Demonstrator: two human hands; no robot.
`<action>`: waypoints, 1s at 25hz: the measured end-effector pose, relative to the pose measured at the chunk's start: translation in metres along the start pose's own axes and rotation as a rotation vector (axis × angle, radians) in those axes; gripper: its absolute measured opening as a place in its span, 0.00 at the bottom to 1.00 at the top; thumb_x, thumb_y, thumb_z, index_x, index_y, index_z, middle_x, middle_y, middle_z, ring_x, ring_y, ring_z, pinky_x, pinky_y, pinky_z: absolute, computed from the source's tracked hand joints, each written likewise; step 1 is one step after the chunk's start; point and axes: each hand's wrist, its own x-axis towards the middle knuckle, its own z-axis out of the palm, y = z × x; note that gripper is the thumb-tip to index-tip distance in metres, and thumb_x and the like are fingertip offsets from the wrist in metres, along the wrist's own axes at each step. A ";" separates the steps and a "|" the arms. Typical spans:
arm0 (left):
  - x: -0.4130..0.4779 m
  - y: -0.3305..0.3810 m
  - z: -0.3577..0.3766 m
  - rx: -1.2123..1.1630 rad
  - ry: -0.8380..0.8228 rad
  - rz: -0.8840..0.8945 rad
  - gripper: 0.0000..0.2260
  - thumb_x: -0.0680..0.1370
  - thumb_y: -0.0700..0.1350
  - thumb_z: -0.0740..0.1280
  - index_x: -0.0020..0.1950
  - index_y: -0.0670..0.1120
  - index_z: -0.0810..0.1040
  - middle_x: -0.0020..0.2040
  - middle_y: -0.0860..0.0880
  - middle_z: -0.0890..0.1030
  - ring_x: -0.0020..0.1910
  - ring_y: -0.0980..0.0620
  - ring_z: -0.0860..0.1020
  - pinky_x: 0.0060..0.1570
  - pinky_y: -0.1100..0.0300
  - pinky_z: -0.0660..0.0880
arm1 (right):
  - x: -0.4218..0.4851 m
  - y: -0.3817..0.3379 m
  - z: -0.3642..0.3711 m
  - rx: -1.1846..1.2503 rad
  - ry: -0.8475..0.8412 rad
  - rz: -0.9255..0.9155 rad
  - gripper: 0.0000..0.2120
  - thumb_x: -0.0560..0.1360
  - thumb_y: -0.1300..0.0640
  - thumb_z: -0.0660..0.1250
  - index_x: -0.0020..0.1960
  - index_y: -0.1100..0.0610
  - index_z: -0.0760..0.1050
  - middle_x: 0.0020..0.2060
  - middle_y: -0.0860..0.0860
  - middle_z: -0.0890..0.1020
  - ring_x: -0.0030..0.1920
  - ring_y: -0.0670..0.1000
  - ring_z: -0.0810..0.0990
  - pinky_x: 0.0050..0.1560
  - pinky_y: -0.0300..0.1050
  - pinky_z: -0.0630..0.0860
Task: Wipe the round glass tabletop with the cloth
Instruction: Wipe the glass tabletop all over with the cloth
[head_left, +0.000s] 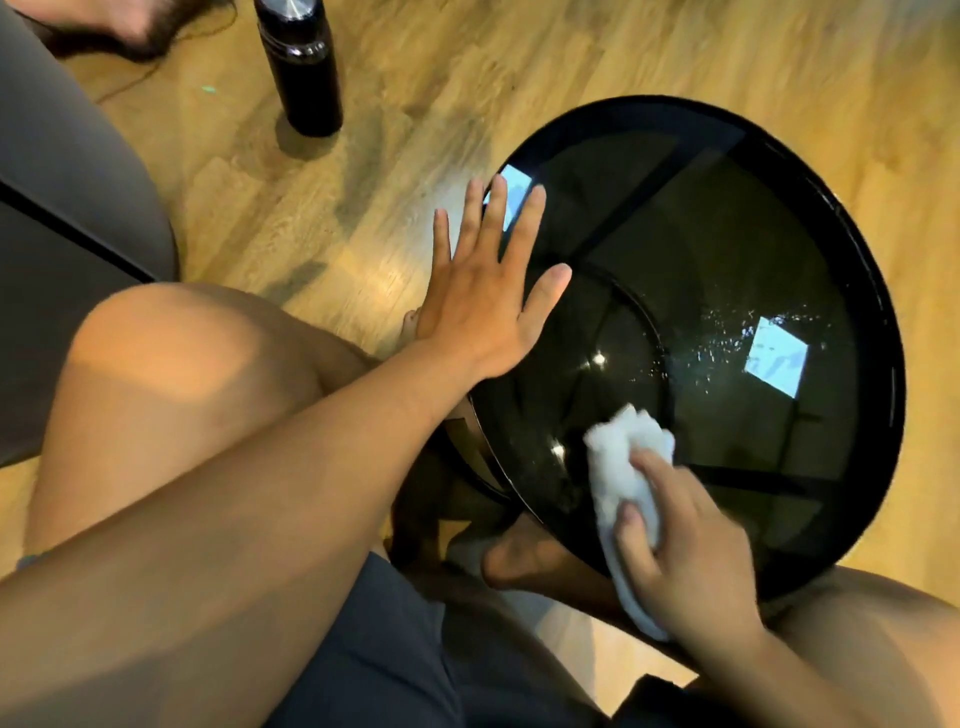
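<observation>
The right hand (691, 561) has its grip closed around a bunched white cloth (626, 478), pressing it onto the near part of the round dark glass tabletop (727, 249). The left hand (485, 306) lies flat at the tabletop's left rim, fingers spread, its grip wide open and holding nothing. Water droplets (722, 332) speckle the glass right of centre. A black bottle (304, 67) stands on the wooden floor (571, 47), far left.

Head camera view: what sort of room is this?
Probably a living room at home: wood plank floor, a low round glass tabletop, and a grey upholstered seat beside a bare-legged person.
</observation>
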 end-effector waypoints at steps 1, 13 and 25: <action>0.000 -0.002 0.003 -0.028 0.027 0.015 0.31 0.82 0.62 0.43 0.81 0.46 0.46 0.82 0.39 0.48 0.81 0.40 0.43 0.77 0.40 0.43 | -0.019 0.006 0.000 -0.032 -0.034 0.048 0.20 0.74 0.44 0.56 0.63 0.49 0.69 0.44 0.51 0.79 0.38 0.57 0.81 0.31 0.47 0.74; -0.002 -0.001 0.004 -0.614 0.138 -0.082 0.31 0.80 0.58 0.48 0.80 0.43 0.54 0.81 0.42 0.54 0.81 0.46 0.48 0.78 0.43 0.48 | 0.234 -0.073 0.019 -0.006 0.256 -0.119 0.17 0.73 0.42 0.59 0.59 0.46 0.70 0.51 0.52 0.81 0.48 0.61 0.80 0.42 0.49 0.67; -0.001 -0.003 -0.001 -0.416 0.084 0.017 0.31 0.81 0.60 0.46 0.81 0.47 0.49 0.82 0.43 0.49 0.81 0.47 0.44 0.78 0.44 0.42 | 0.109 -0.073 0.019 0.061 0.049 -0.144 0.17 0.77 0.47 0.62 0.63 0.54 0.72 0.47 0.54 0.83 0.41 0.60 0.83 0.39 0.51 0.78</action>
